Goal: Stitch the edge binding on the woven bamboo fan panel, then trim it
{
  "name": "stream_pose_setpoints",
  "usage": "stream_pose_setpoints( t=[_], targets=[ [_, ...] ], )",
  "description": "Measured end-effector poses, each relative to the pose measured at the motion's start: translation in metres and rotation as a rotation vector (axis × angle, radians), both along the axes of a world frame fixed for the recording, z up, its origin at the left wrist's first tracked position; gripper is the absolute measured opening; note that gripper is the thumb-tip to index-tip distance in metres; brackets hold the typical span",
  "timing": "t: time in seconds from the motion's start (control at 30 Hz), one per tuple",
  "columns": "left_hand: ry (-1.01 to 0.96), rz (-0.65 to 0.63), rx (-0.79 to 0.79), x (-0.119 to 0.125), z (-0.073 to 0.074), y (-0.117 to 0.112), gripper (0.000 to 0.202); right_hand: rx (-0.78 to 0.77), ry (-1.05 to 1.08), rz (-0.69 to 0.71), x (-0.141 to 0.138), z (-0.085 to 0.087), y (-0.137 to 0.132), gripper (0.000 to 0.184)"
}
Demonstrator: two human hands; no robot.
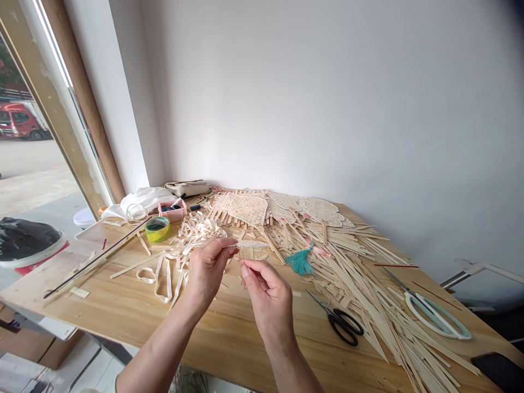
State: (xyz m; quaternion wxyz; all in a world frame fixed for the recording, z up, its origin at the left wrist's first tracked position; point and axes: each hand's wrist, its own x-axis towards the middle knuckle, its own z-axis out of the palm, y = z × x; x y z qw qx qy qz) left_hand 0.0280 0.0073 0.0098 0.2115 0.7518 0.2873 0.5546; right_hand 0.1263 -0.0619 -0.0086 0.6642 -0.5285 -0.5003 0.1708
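Above the near edge of the table, my left hand is closed in a pinch on a whitish, wispy piece like a tassel, which points to the right. Just below it, my right hand pinches a thin cord that runs up to the white piece. A short reddish end shows beneath the right fingertips. Cream fabric strips lie heaped behind my left hand. Beyond my right hand rests a teal tassel with a pink one beside it.
Woven fans lie along the wall. Bamboo strips spread across the right side, with black-handled scissors and white-and-green scissors. At left are a tape roll, a pink box and a long dark rod.
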Motion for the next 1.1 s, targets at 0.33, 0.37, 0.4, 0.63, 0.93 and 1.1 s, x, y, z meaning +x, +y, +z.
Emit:
stream_pose_setpoints(
  t=[0.33, 0.37, 0.4, 0.63, 0.93, 1.1],
  targets=[
    [0.011, 0.016, 0.027, -0.001, -0.001, 0.0, 0.01, -0.05, 0.285, 0.112, -0.005, 0.0, 0.002, 0.015],
    [0.012, 0.018, 0.031, -0.001, -0.001, 0.0, 0.01, -0.051, 0.313, 0.127, -0.005, -0.001, 0.002, 0.015],
    [0.011, 0.019, 0.037, -0.001, -0.001, 0.0, 0.009, -0.053, 0.34, 0.143, -0.005, -0.002, 0.002, 0.015],
    [0.0, 0.028, 0.047, -0.001, 0.0, -0.003, 0.009, -0.048, 0.622, 0.275, -0.011, 0.001, 0.002, 0.014],
    [0.013, 0.064, 0.105, 0.001, -0.003, -0.004, 0.009, -0.055, 0.899, 0.348, -0.02, 0.0, 0.002, 0.015],
    [0.009, 0.066, 0.114, 0.0, -0.002, -0.005, 0.009, -0.059, 0.965, 0.34, -0.022, 0.003, 0.003, 0.018]
  ],
)
